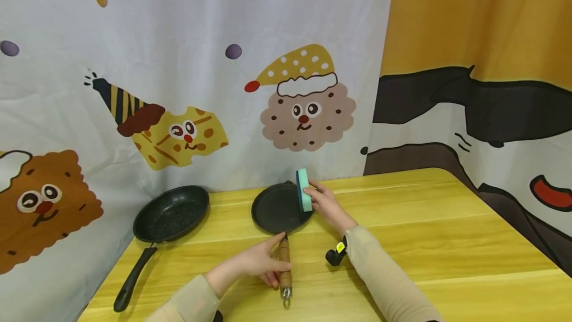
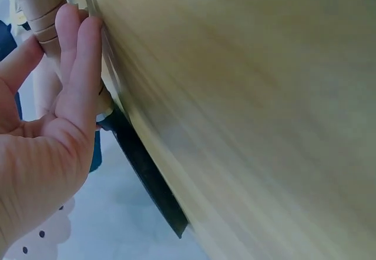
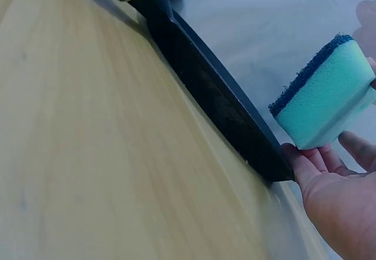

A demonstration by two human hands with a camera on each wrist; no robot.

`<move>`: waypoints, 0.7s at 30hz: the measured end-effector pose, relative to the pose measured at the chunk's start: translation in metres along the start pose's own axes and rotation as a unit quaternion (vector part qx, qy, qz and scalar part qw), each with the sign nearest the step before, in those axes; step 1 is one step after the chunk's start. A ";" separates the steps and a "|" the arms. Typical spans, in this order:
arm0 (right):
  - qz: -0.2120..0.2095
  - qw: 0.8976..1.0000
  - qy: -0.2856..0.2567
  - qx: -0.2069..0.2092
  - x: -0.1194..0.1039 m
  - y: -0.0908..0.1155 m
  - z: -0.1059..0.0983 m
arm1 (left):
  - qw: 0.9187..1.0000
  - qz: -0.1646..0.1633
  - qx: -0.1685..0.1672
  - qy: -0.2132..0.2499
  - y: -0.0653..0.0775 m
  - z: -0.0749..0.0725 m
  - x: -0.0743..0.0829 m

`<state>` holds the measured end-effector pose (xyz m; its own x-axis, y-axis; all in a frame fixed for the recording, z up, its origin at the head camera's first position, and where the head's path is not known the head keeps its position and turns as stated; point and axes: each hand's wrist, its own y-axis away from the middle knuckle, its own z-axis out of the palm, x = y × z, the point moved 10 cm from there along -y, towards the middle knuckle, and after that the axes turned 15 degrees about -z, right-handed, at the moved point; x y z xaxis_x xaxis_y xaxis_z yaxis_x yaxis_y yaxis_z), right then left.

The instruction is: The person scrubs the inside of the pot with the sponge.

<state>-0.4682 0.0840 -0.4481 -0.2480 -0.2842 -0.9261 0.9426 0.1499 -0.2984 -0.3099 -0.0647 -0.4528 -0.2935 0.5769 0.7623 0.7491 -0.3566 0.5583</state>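
Observation:
A flat black crepe pan [image 1: 277,208] lies on the table, its wooden handle [image 1: 285,250] pointing toward me. My left hand [image 1: 258,261] holds that handle between thumb and fingers; the left wrist view shows the fingers along the wood [image 2: 49,14]. A light green sponge [image 1: 306,195] with a dark blue scouring side is pinched in my right hand [image 1: 325,203]. It stands on edge over the pan's right part, scouring side facing left. In the right wrist view, the sponge [image 3: 326,98] is tilted above the pan's rim, with fingertips [image 3: 298,157] close by the rim.
A deeper black frying pan [image 1: 172,215] rests at the table's left, its black handle [image 1: 134,280] pointing toward the near left. The yellow wood-grain table [image 1: 429,242] ends at a printed curtain [image 1: 196,63] behind the pans.

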 end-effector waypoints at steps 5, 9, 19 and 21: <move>0.002 1.000 0.006 -0.013 0.001 -0.001 -0.006 | 1.000 0.007 -0.007 -0.015 0.001 0.009 0.011; 0.003 1.000 0.017 -0.018 -0.001 0.000 -0.018 | 1.000 0.006 -0.009 -0.021 -0.005 0.017 0.017; 0.008 0.998 0.051 -0.031 -0.011 0.006 -0.055 | 0.995 0.001 -0.062 0.073 -0.020 0.043 0.022; 0.007 0.998 0.057 -0.035 -0.014 0.008 -0.061 | 0.994 -0.001 -0.074 0.084 -0.024 0.049 0.024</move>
<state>-0.4713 0.1471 -0.4515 -0.2635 -0.1719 -0.9492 0.9289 0.2201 -0.2978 -0.3057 -0.0065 -0.4634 -0.3991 0.4521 0.7977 0.6559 -0.4672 0.5929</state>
